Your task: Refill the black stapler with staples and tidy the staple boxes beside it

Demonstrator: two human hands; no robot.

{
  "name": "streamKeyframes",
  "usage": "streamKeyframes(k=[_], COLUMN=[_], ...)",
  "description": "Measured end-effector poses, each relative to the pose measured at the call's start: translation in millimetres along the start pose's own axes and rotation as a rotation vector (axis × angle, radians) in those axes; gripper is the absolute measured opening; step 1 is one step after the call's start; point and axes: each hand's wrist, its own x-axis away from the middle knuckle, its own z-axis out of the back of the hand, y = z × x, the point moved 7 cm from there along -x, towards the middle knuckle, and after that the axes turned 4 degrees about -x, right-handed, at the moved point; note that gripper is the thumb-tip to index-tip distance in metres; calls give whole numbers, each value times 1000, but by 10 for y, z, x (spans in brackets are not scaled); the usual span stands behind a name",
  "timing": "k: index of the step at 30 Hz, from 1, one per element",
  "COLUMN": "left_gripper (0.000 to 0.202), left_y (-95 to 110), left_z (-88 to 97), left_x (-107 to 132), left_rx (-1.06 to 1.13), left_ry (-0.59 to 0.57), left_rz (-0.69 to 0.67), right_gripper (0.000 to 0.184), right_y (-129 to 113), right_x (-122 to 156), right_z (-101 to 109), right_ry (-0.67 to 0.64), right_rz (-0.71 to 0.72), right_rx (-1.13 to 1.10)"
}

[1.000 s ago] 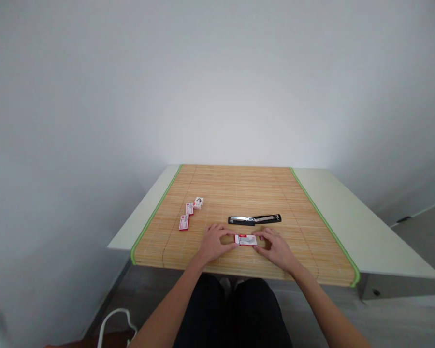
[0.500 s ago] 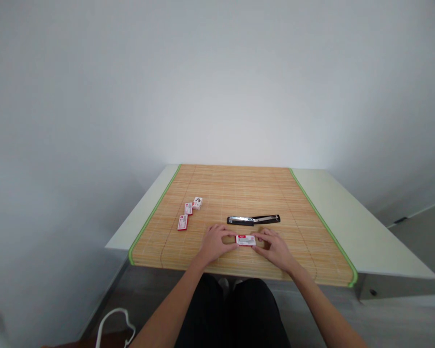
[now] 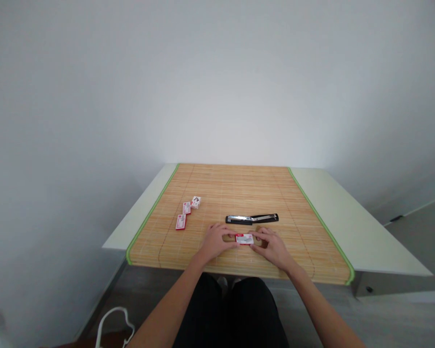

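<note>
As the small red-and-white box (image 3: 244, 239) sits over the slatted mat (image 3: 235, 186), its long axis running left to right, the left hand (image 3: 214, 242) pinches its left end between thumb and fingers, the right hand (image 3: 274, 248) its right end, neither nearer; the opened black stapler (image 3: 239, 220) lies just beyond.

We look through a single camera worn on the person's head, facing forward and tilted down, so that the pale wall (image 3: 217, 87) fills nearly the upper half and the table (image 3: 355, 222) spreads out below it. Our viewpoint sits above the table's near side, with the knees (image 3: 255, 309) showing at the bottom and the left hand (image 3: 214, 243) and right hand (image 3: 271, 247) small in the lower middle. We see widely from here, taking in the table's far edge, both its sides and some floor (image 3: 141, 285) beneath.
</note>
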Motion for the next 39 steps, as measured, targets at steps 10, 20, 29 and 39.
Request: streamKeyframes(k=[10,20,29,39], left_gripper=[34,34,35,35], left_y=[-223,-275,-241,-256], left_z=[198,87,65,41], left_x=[-71,-321,-308,-322], left_rx=[79,-98,-75,-68], left_ry=[273,174,67,74], left_rz=[85,73,23,7], right_gripper=[36,11,16,15], right_y=[-243,-441,-434,-301], right_x=[-77,-342,-616,-764], right_z=[38,-89,165,62], right_ry=[44,-33,88,4], right_rz=[-7,101,133,116], right_rx=[-67,27,87,102])
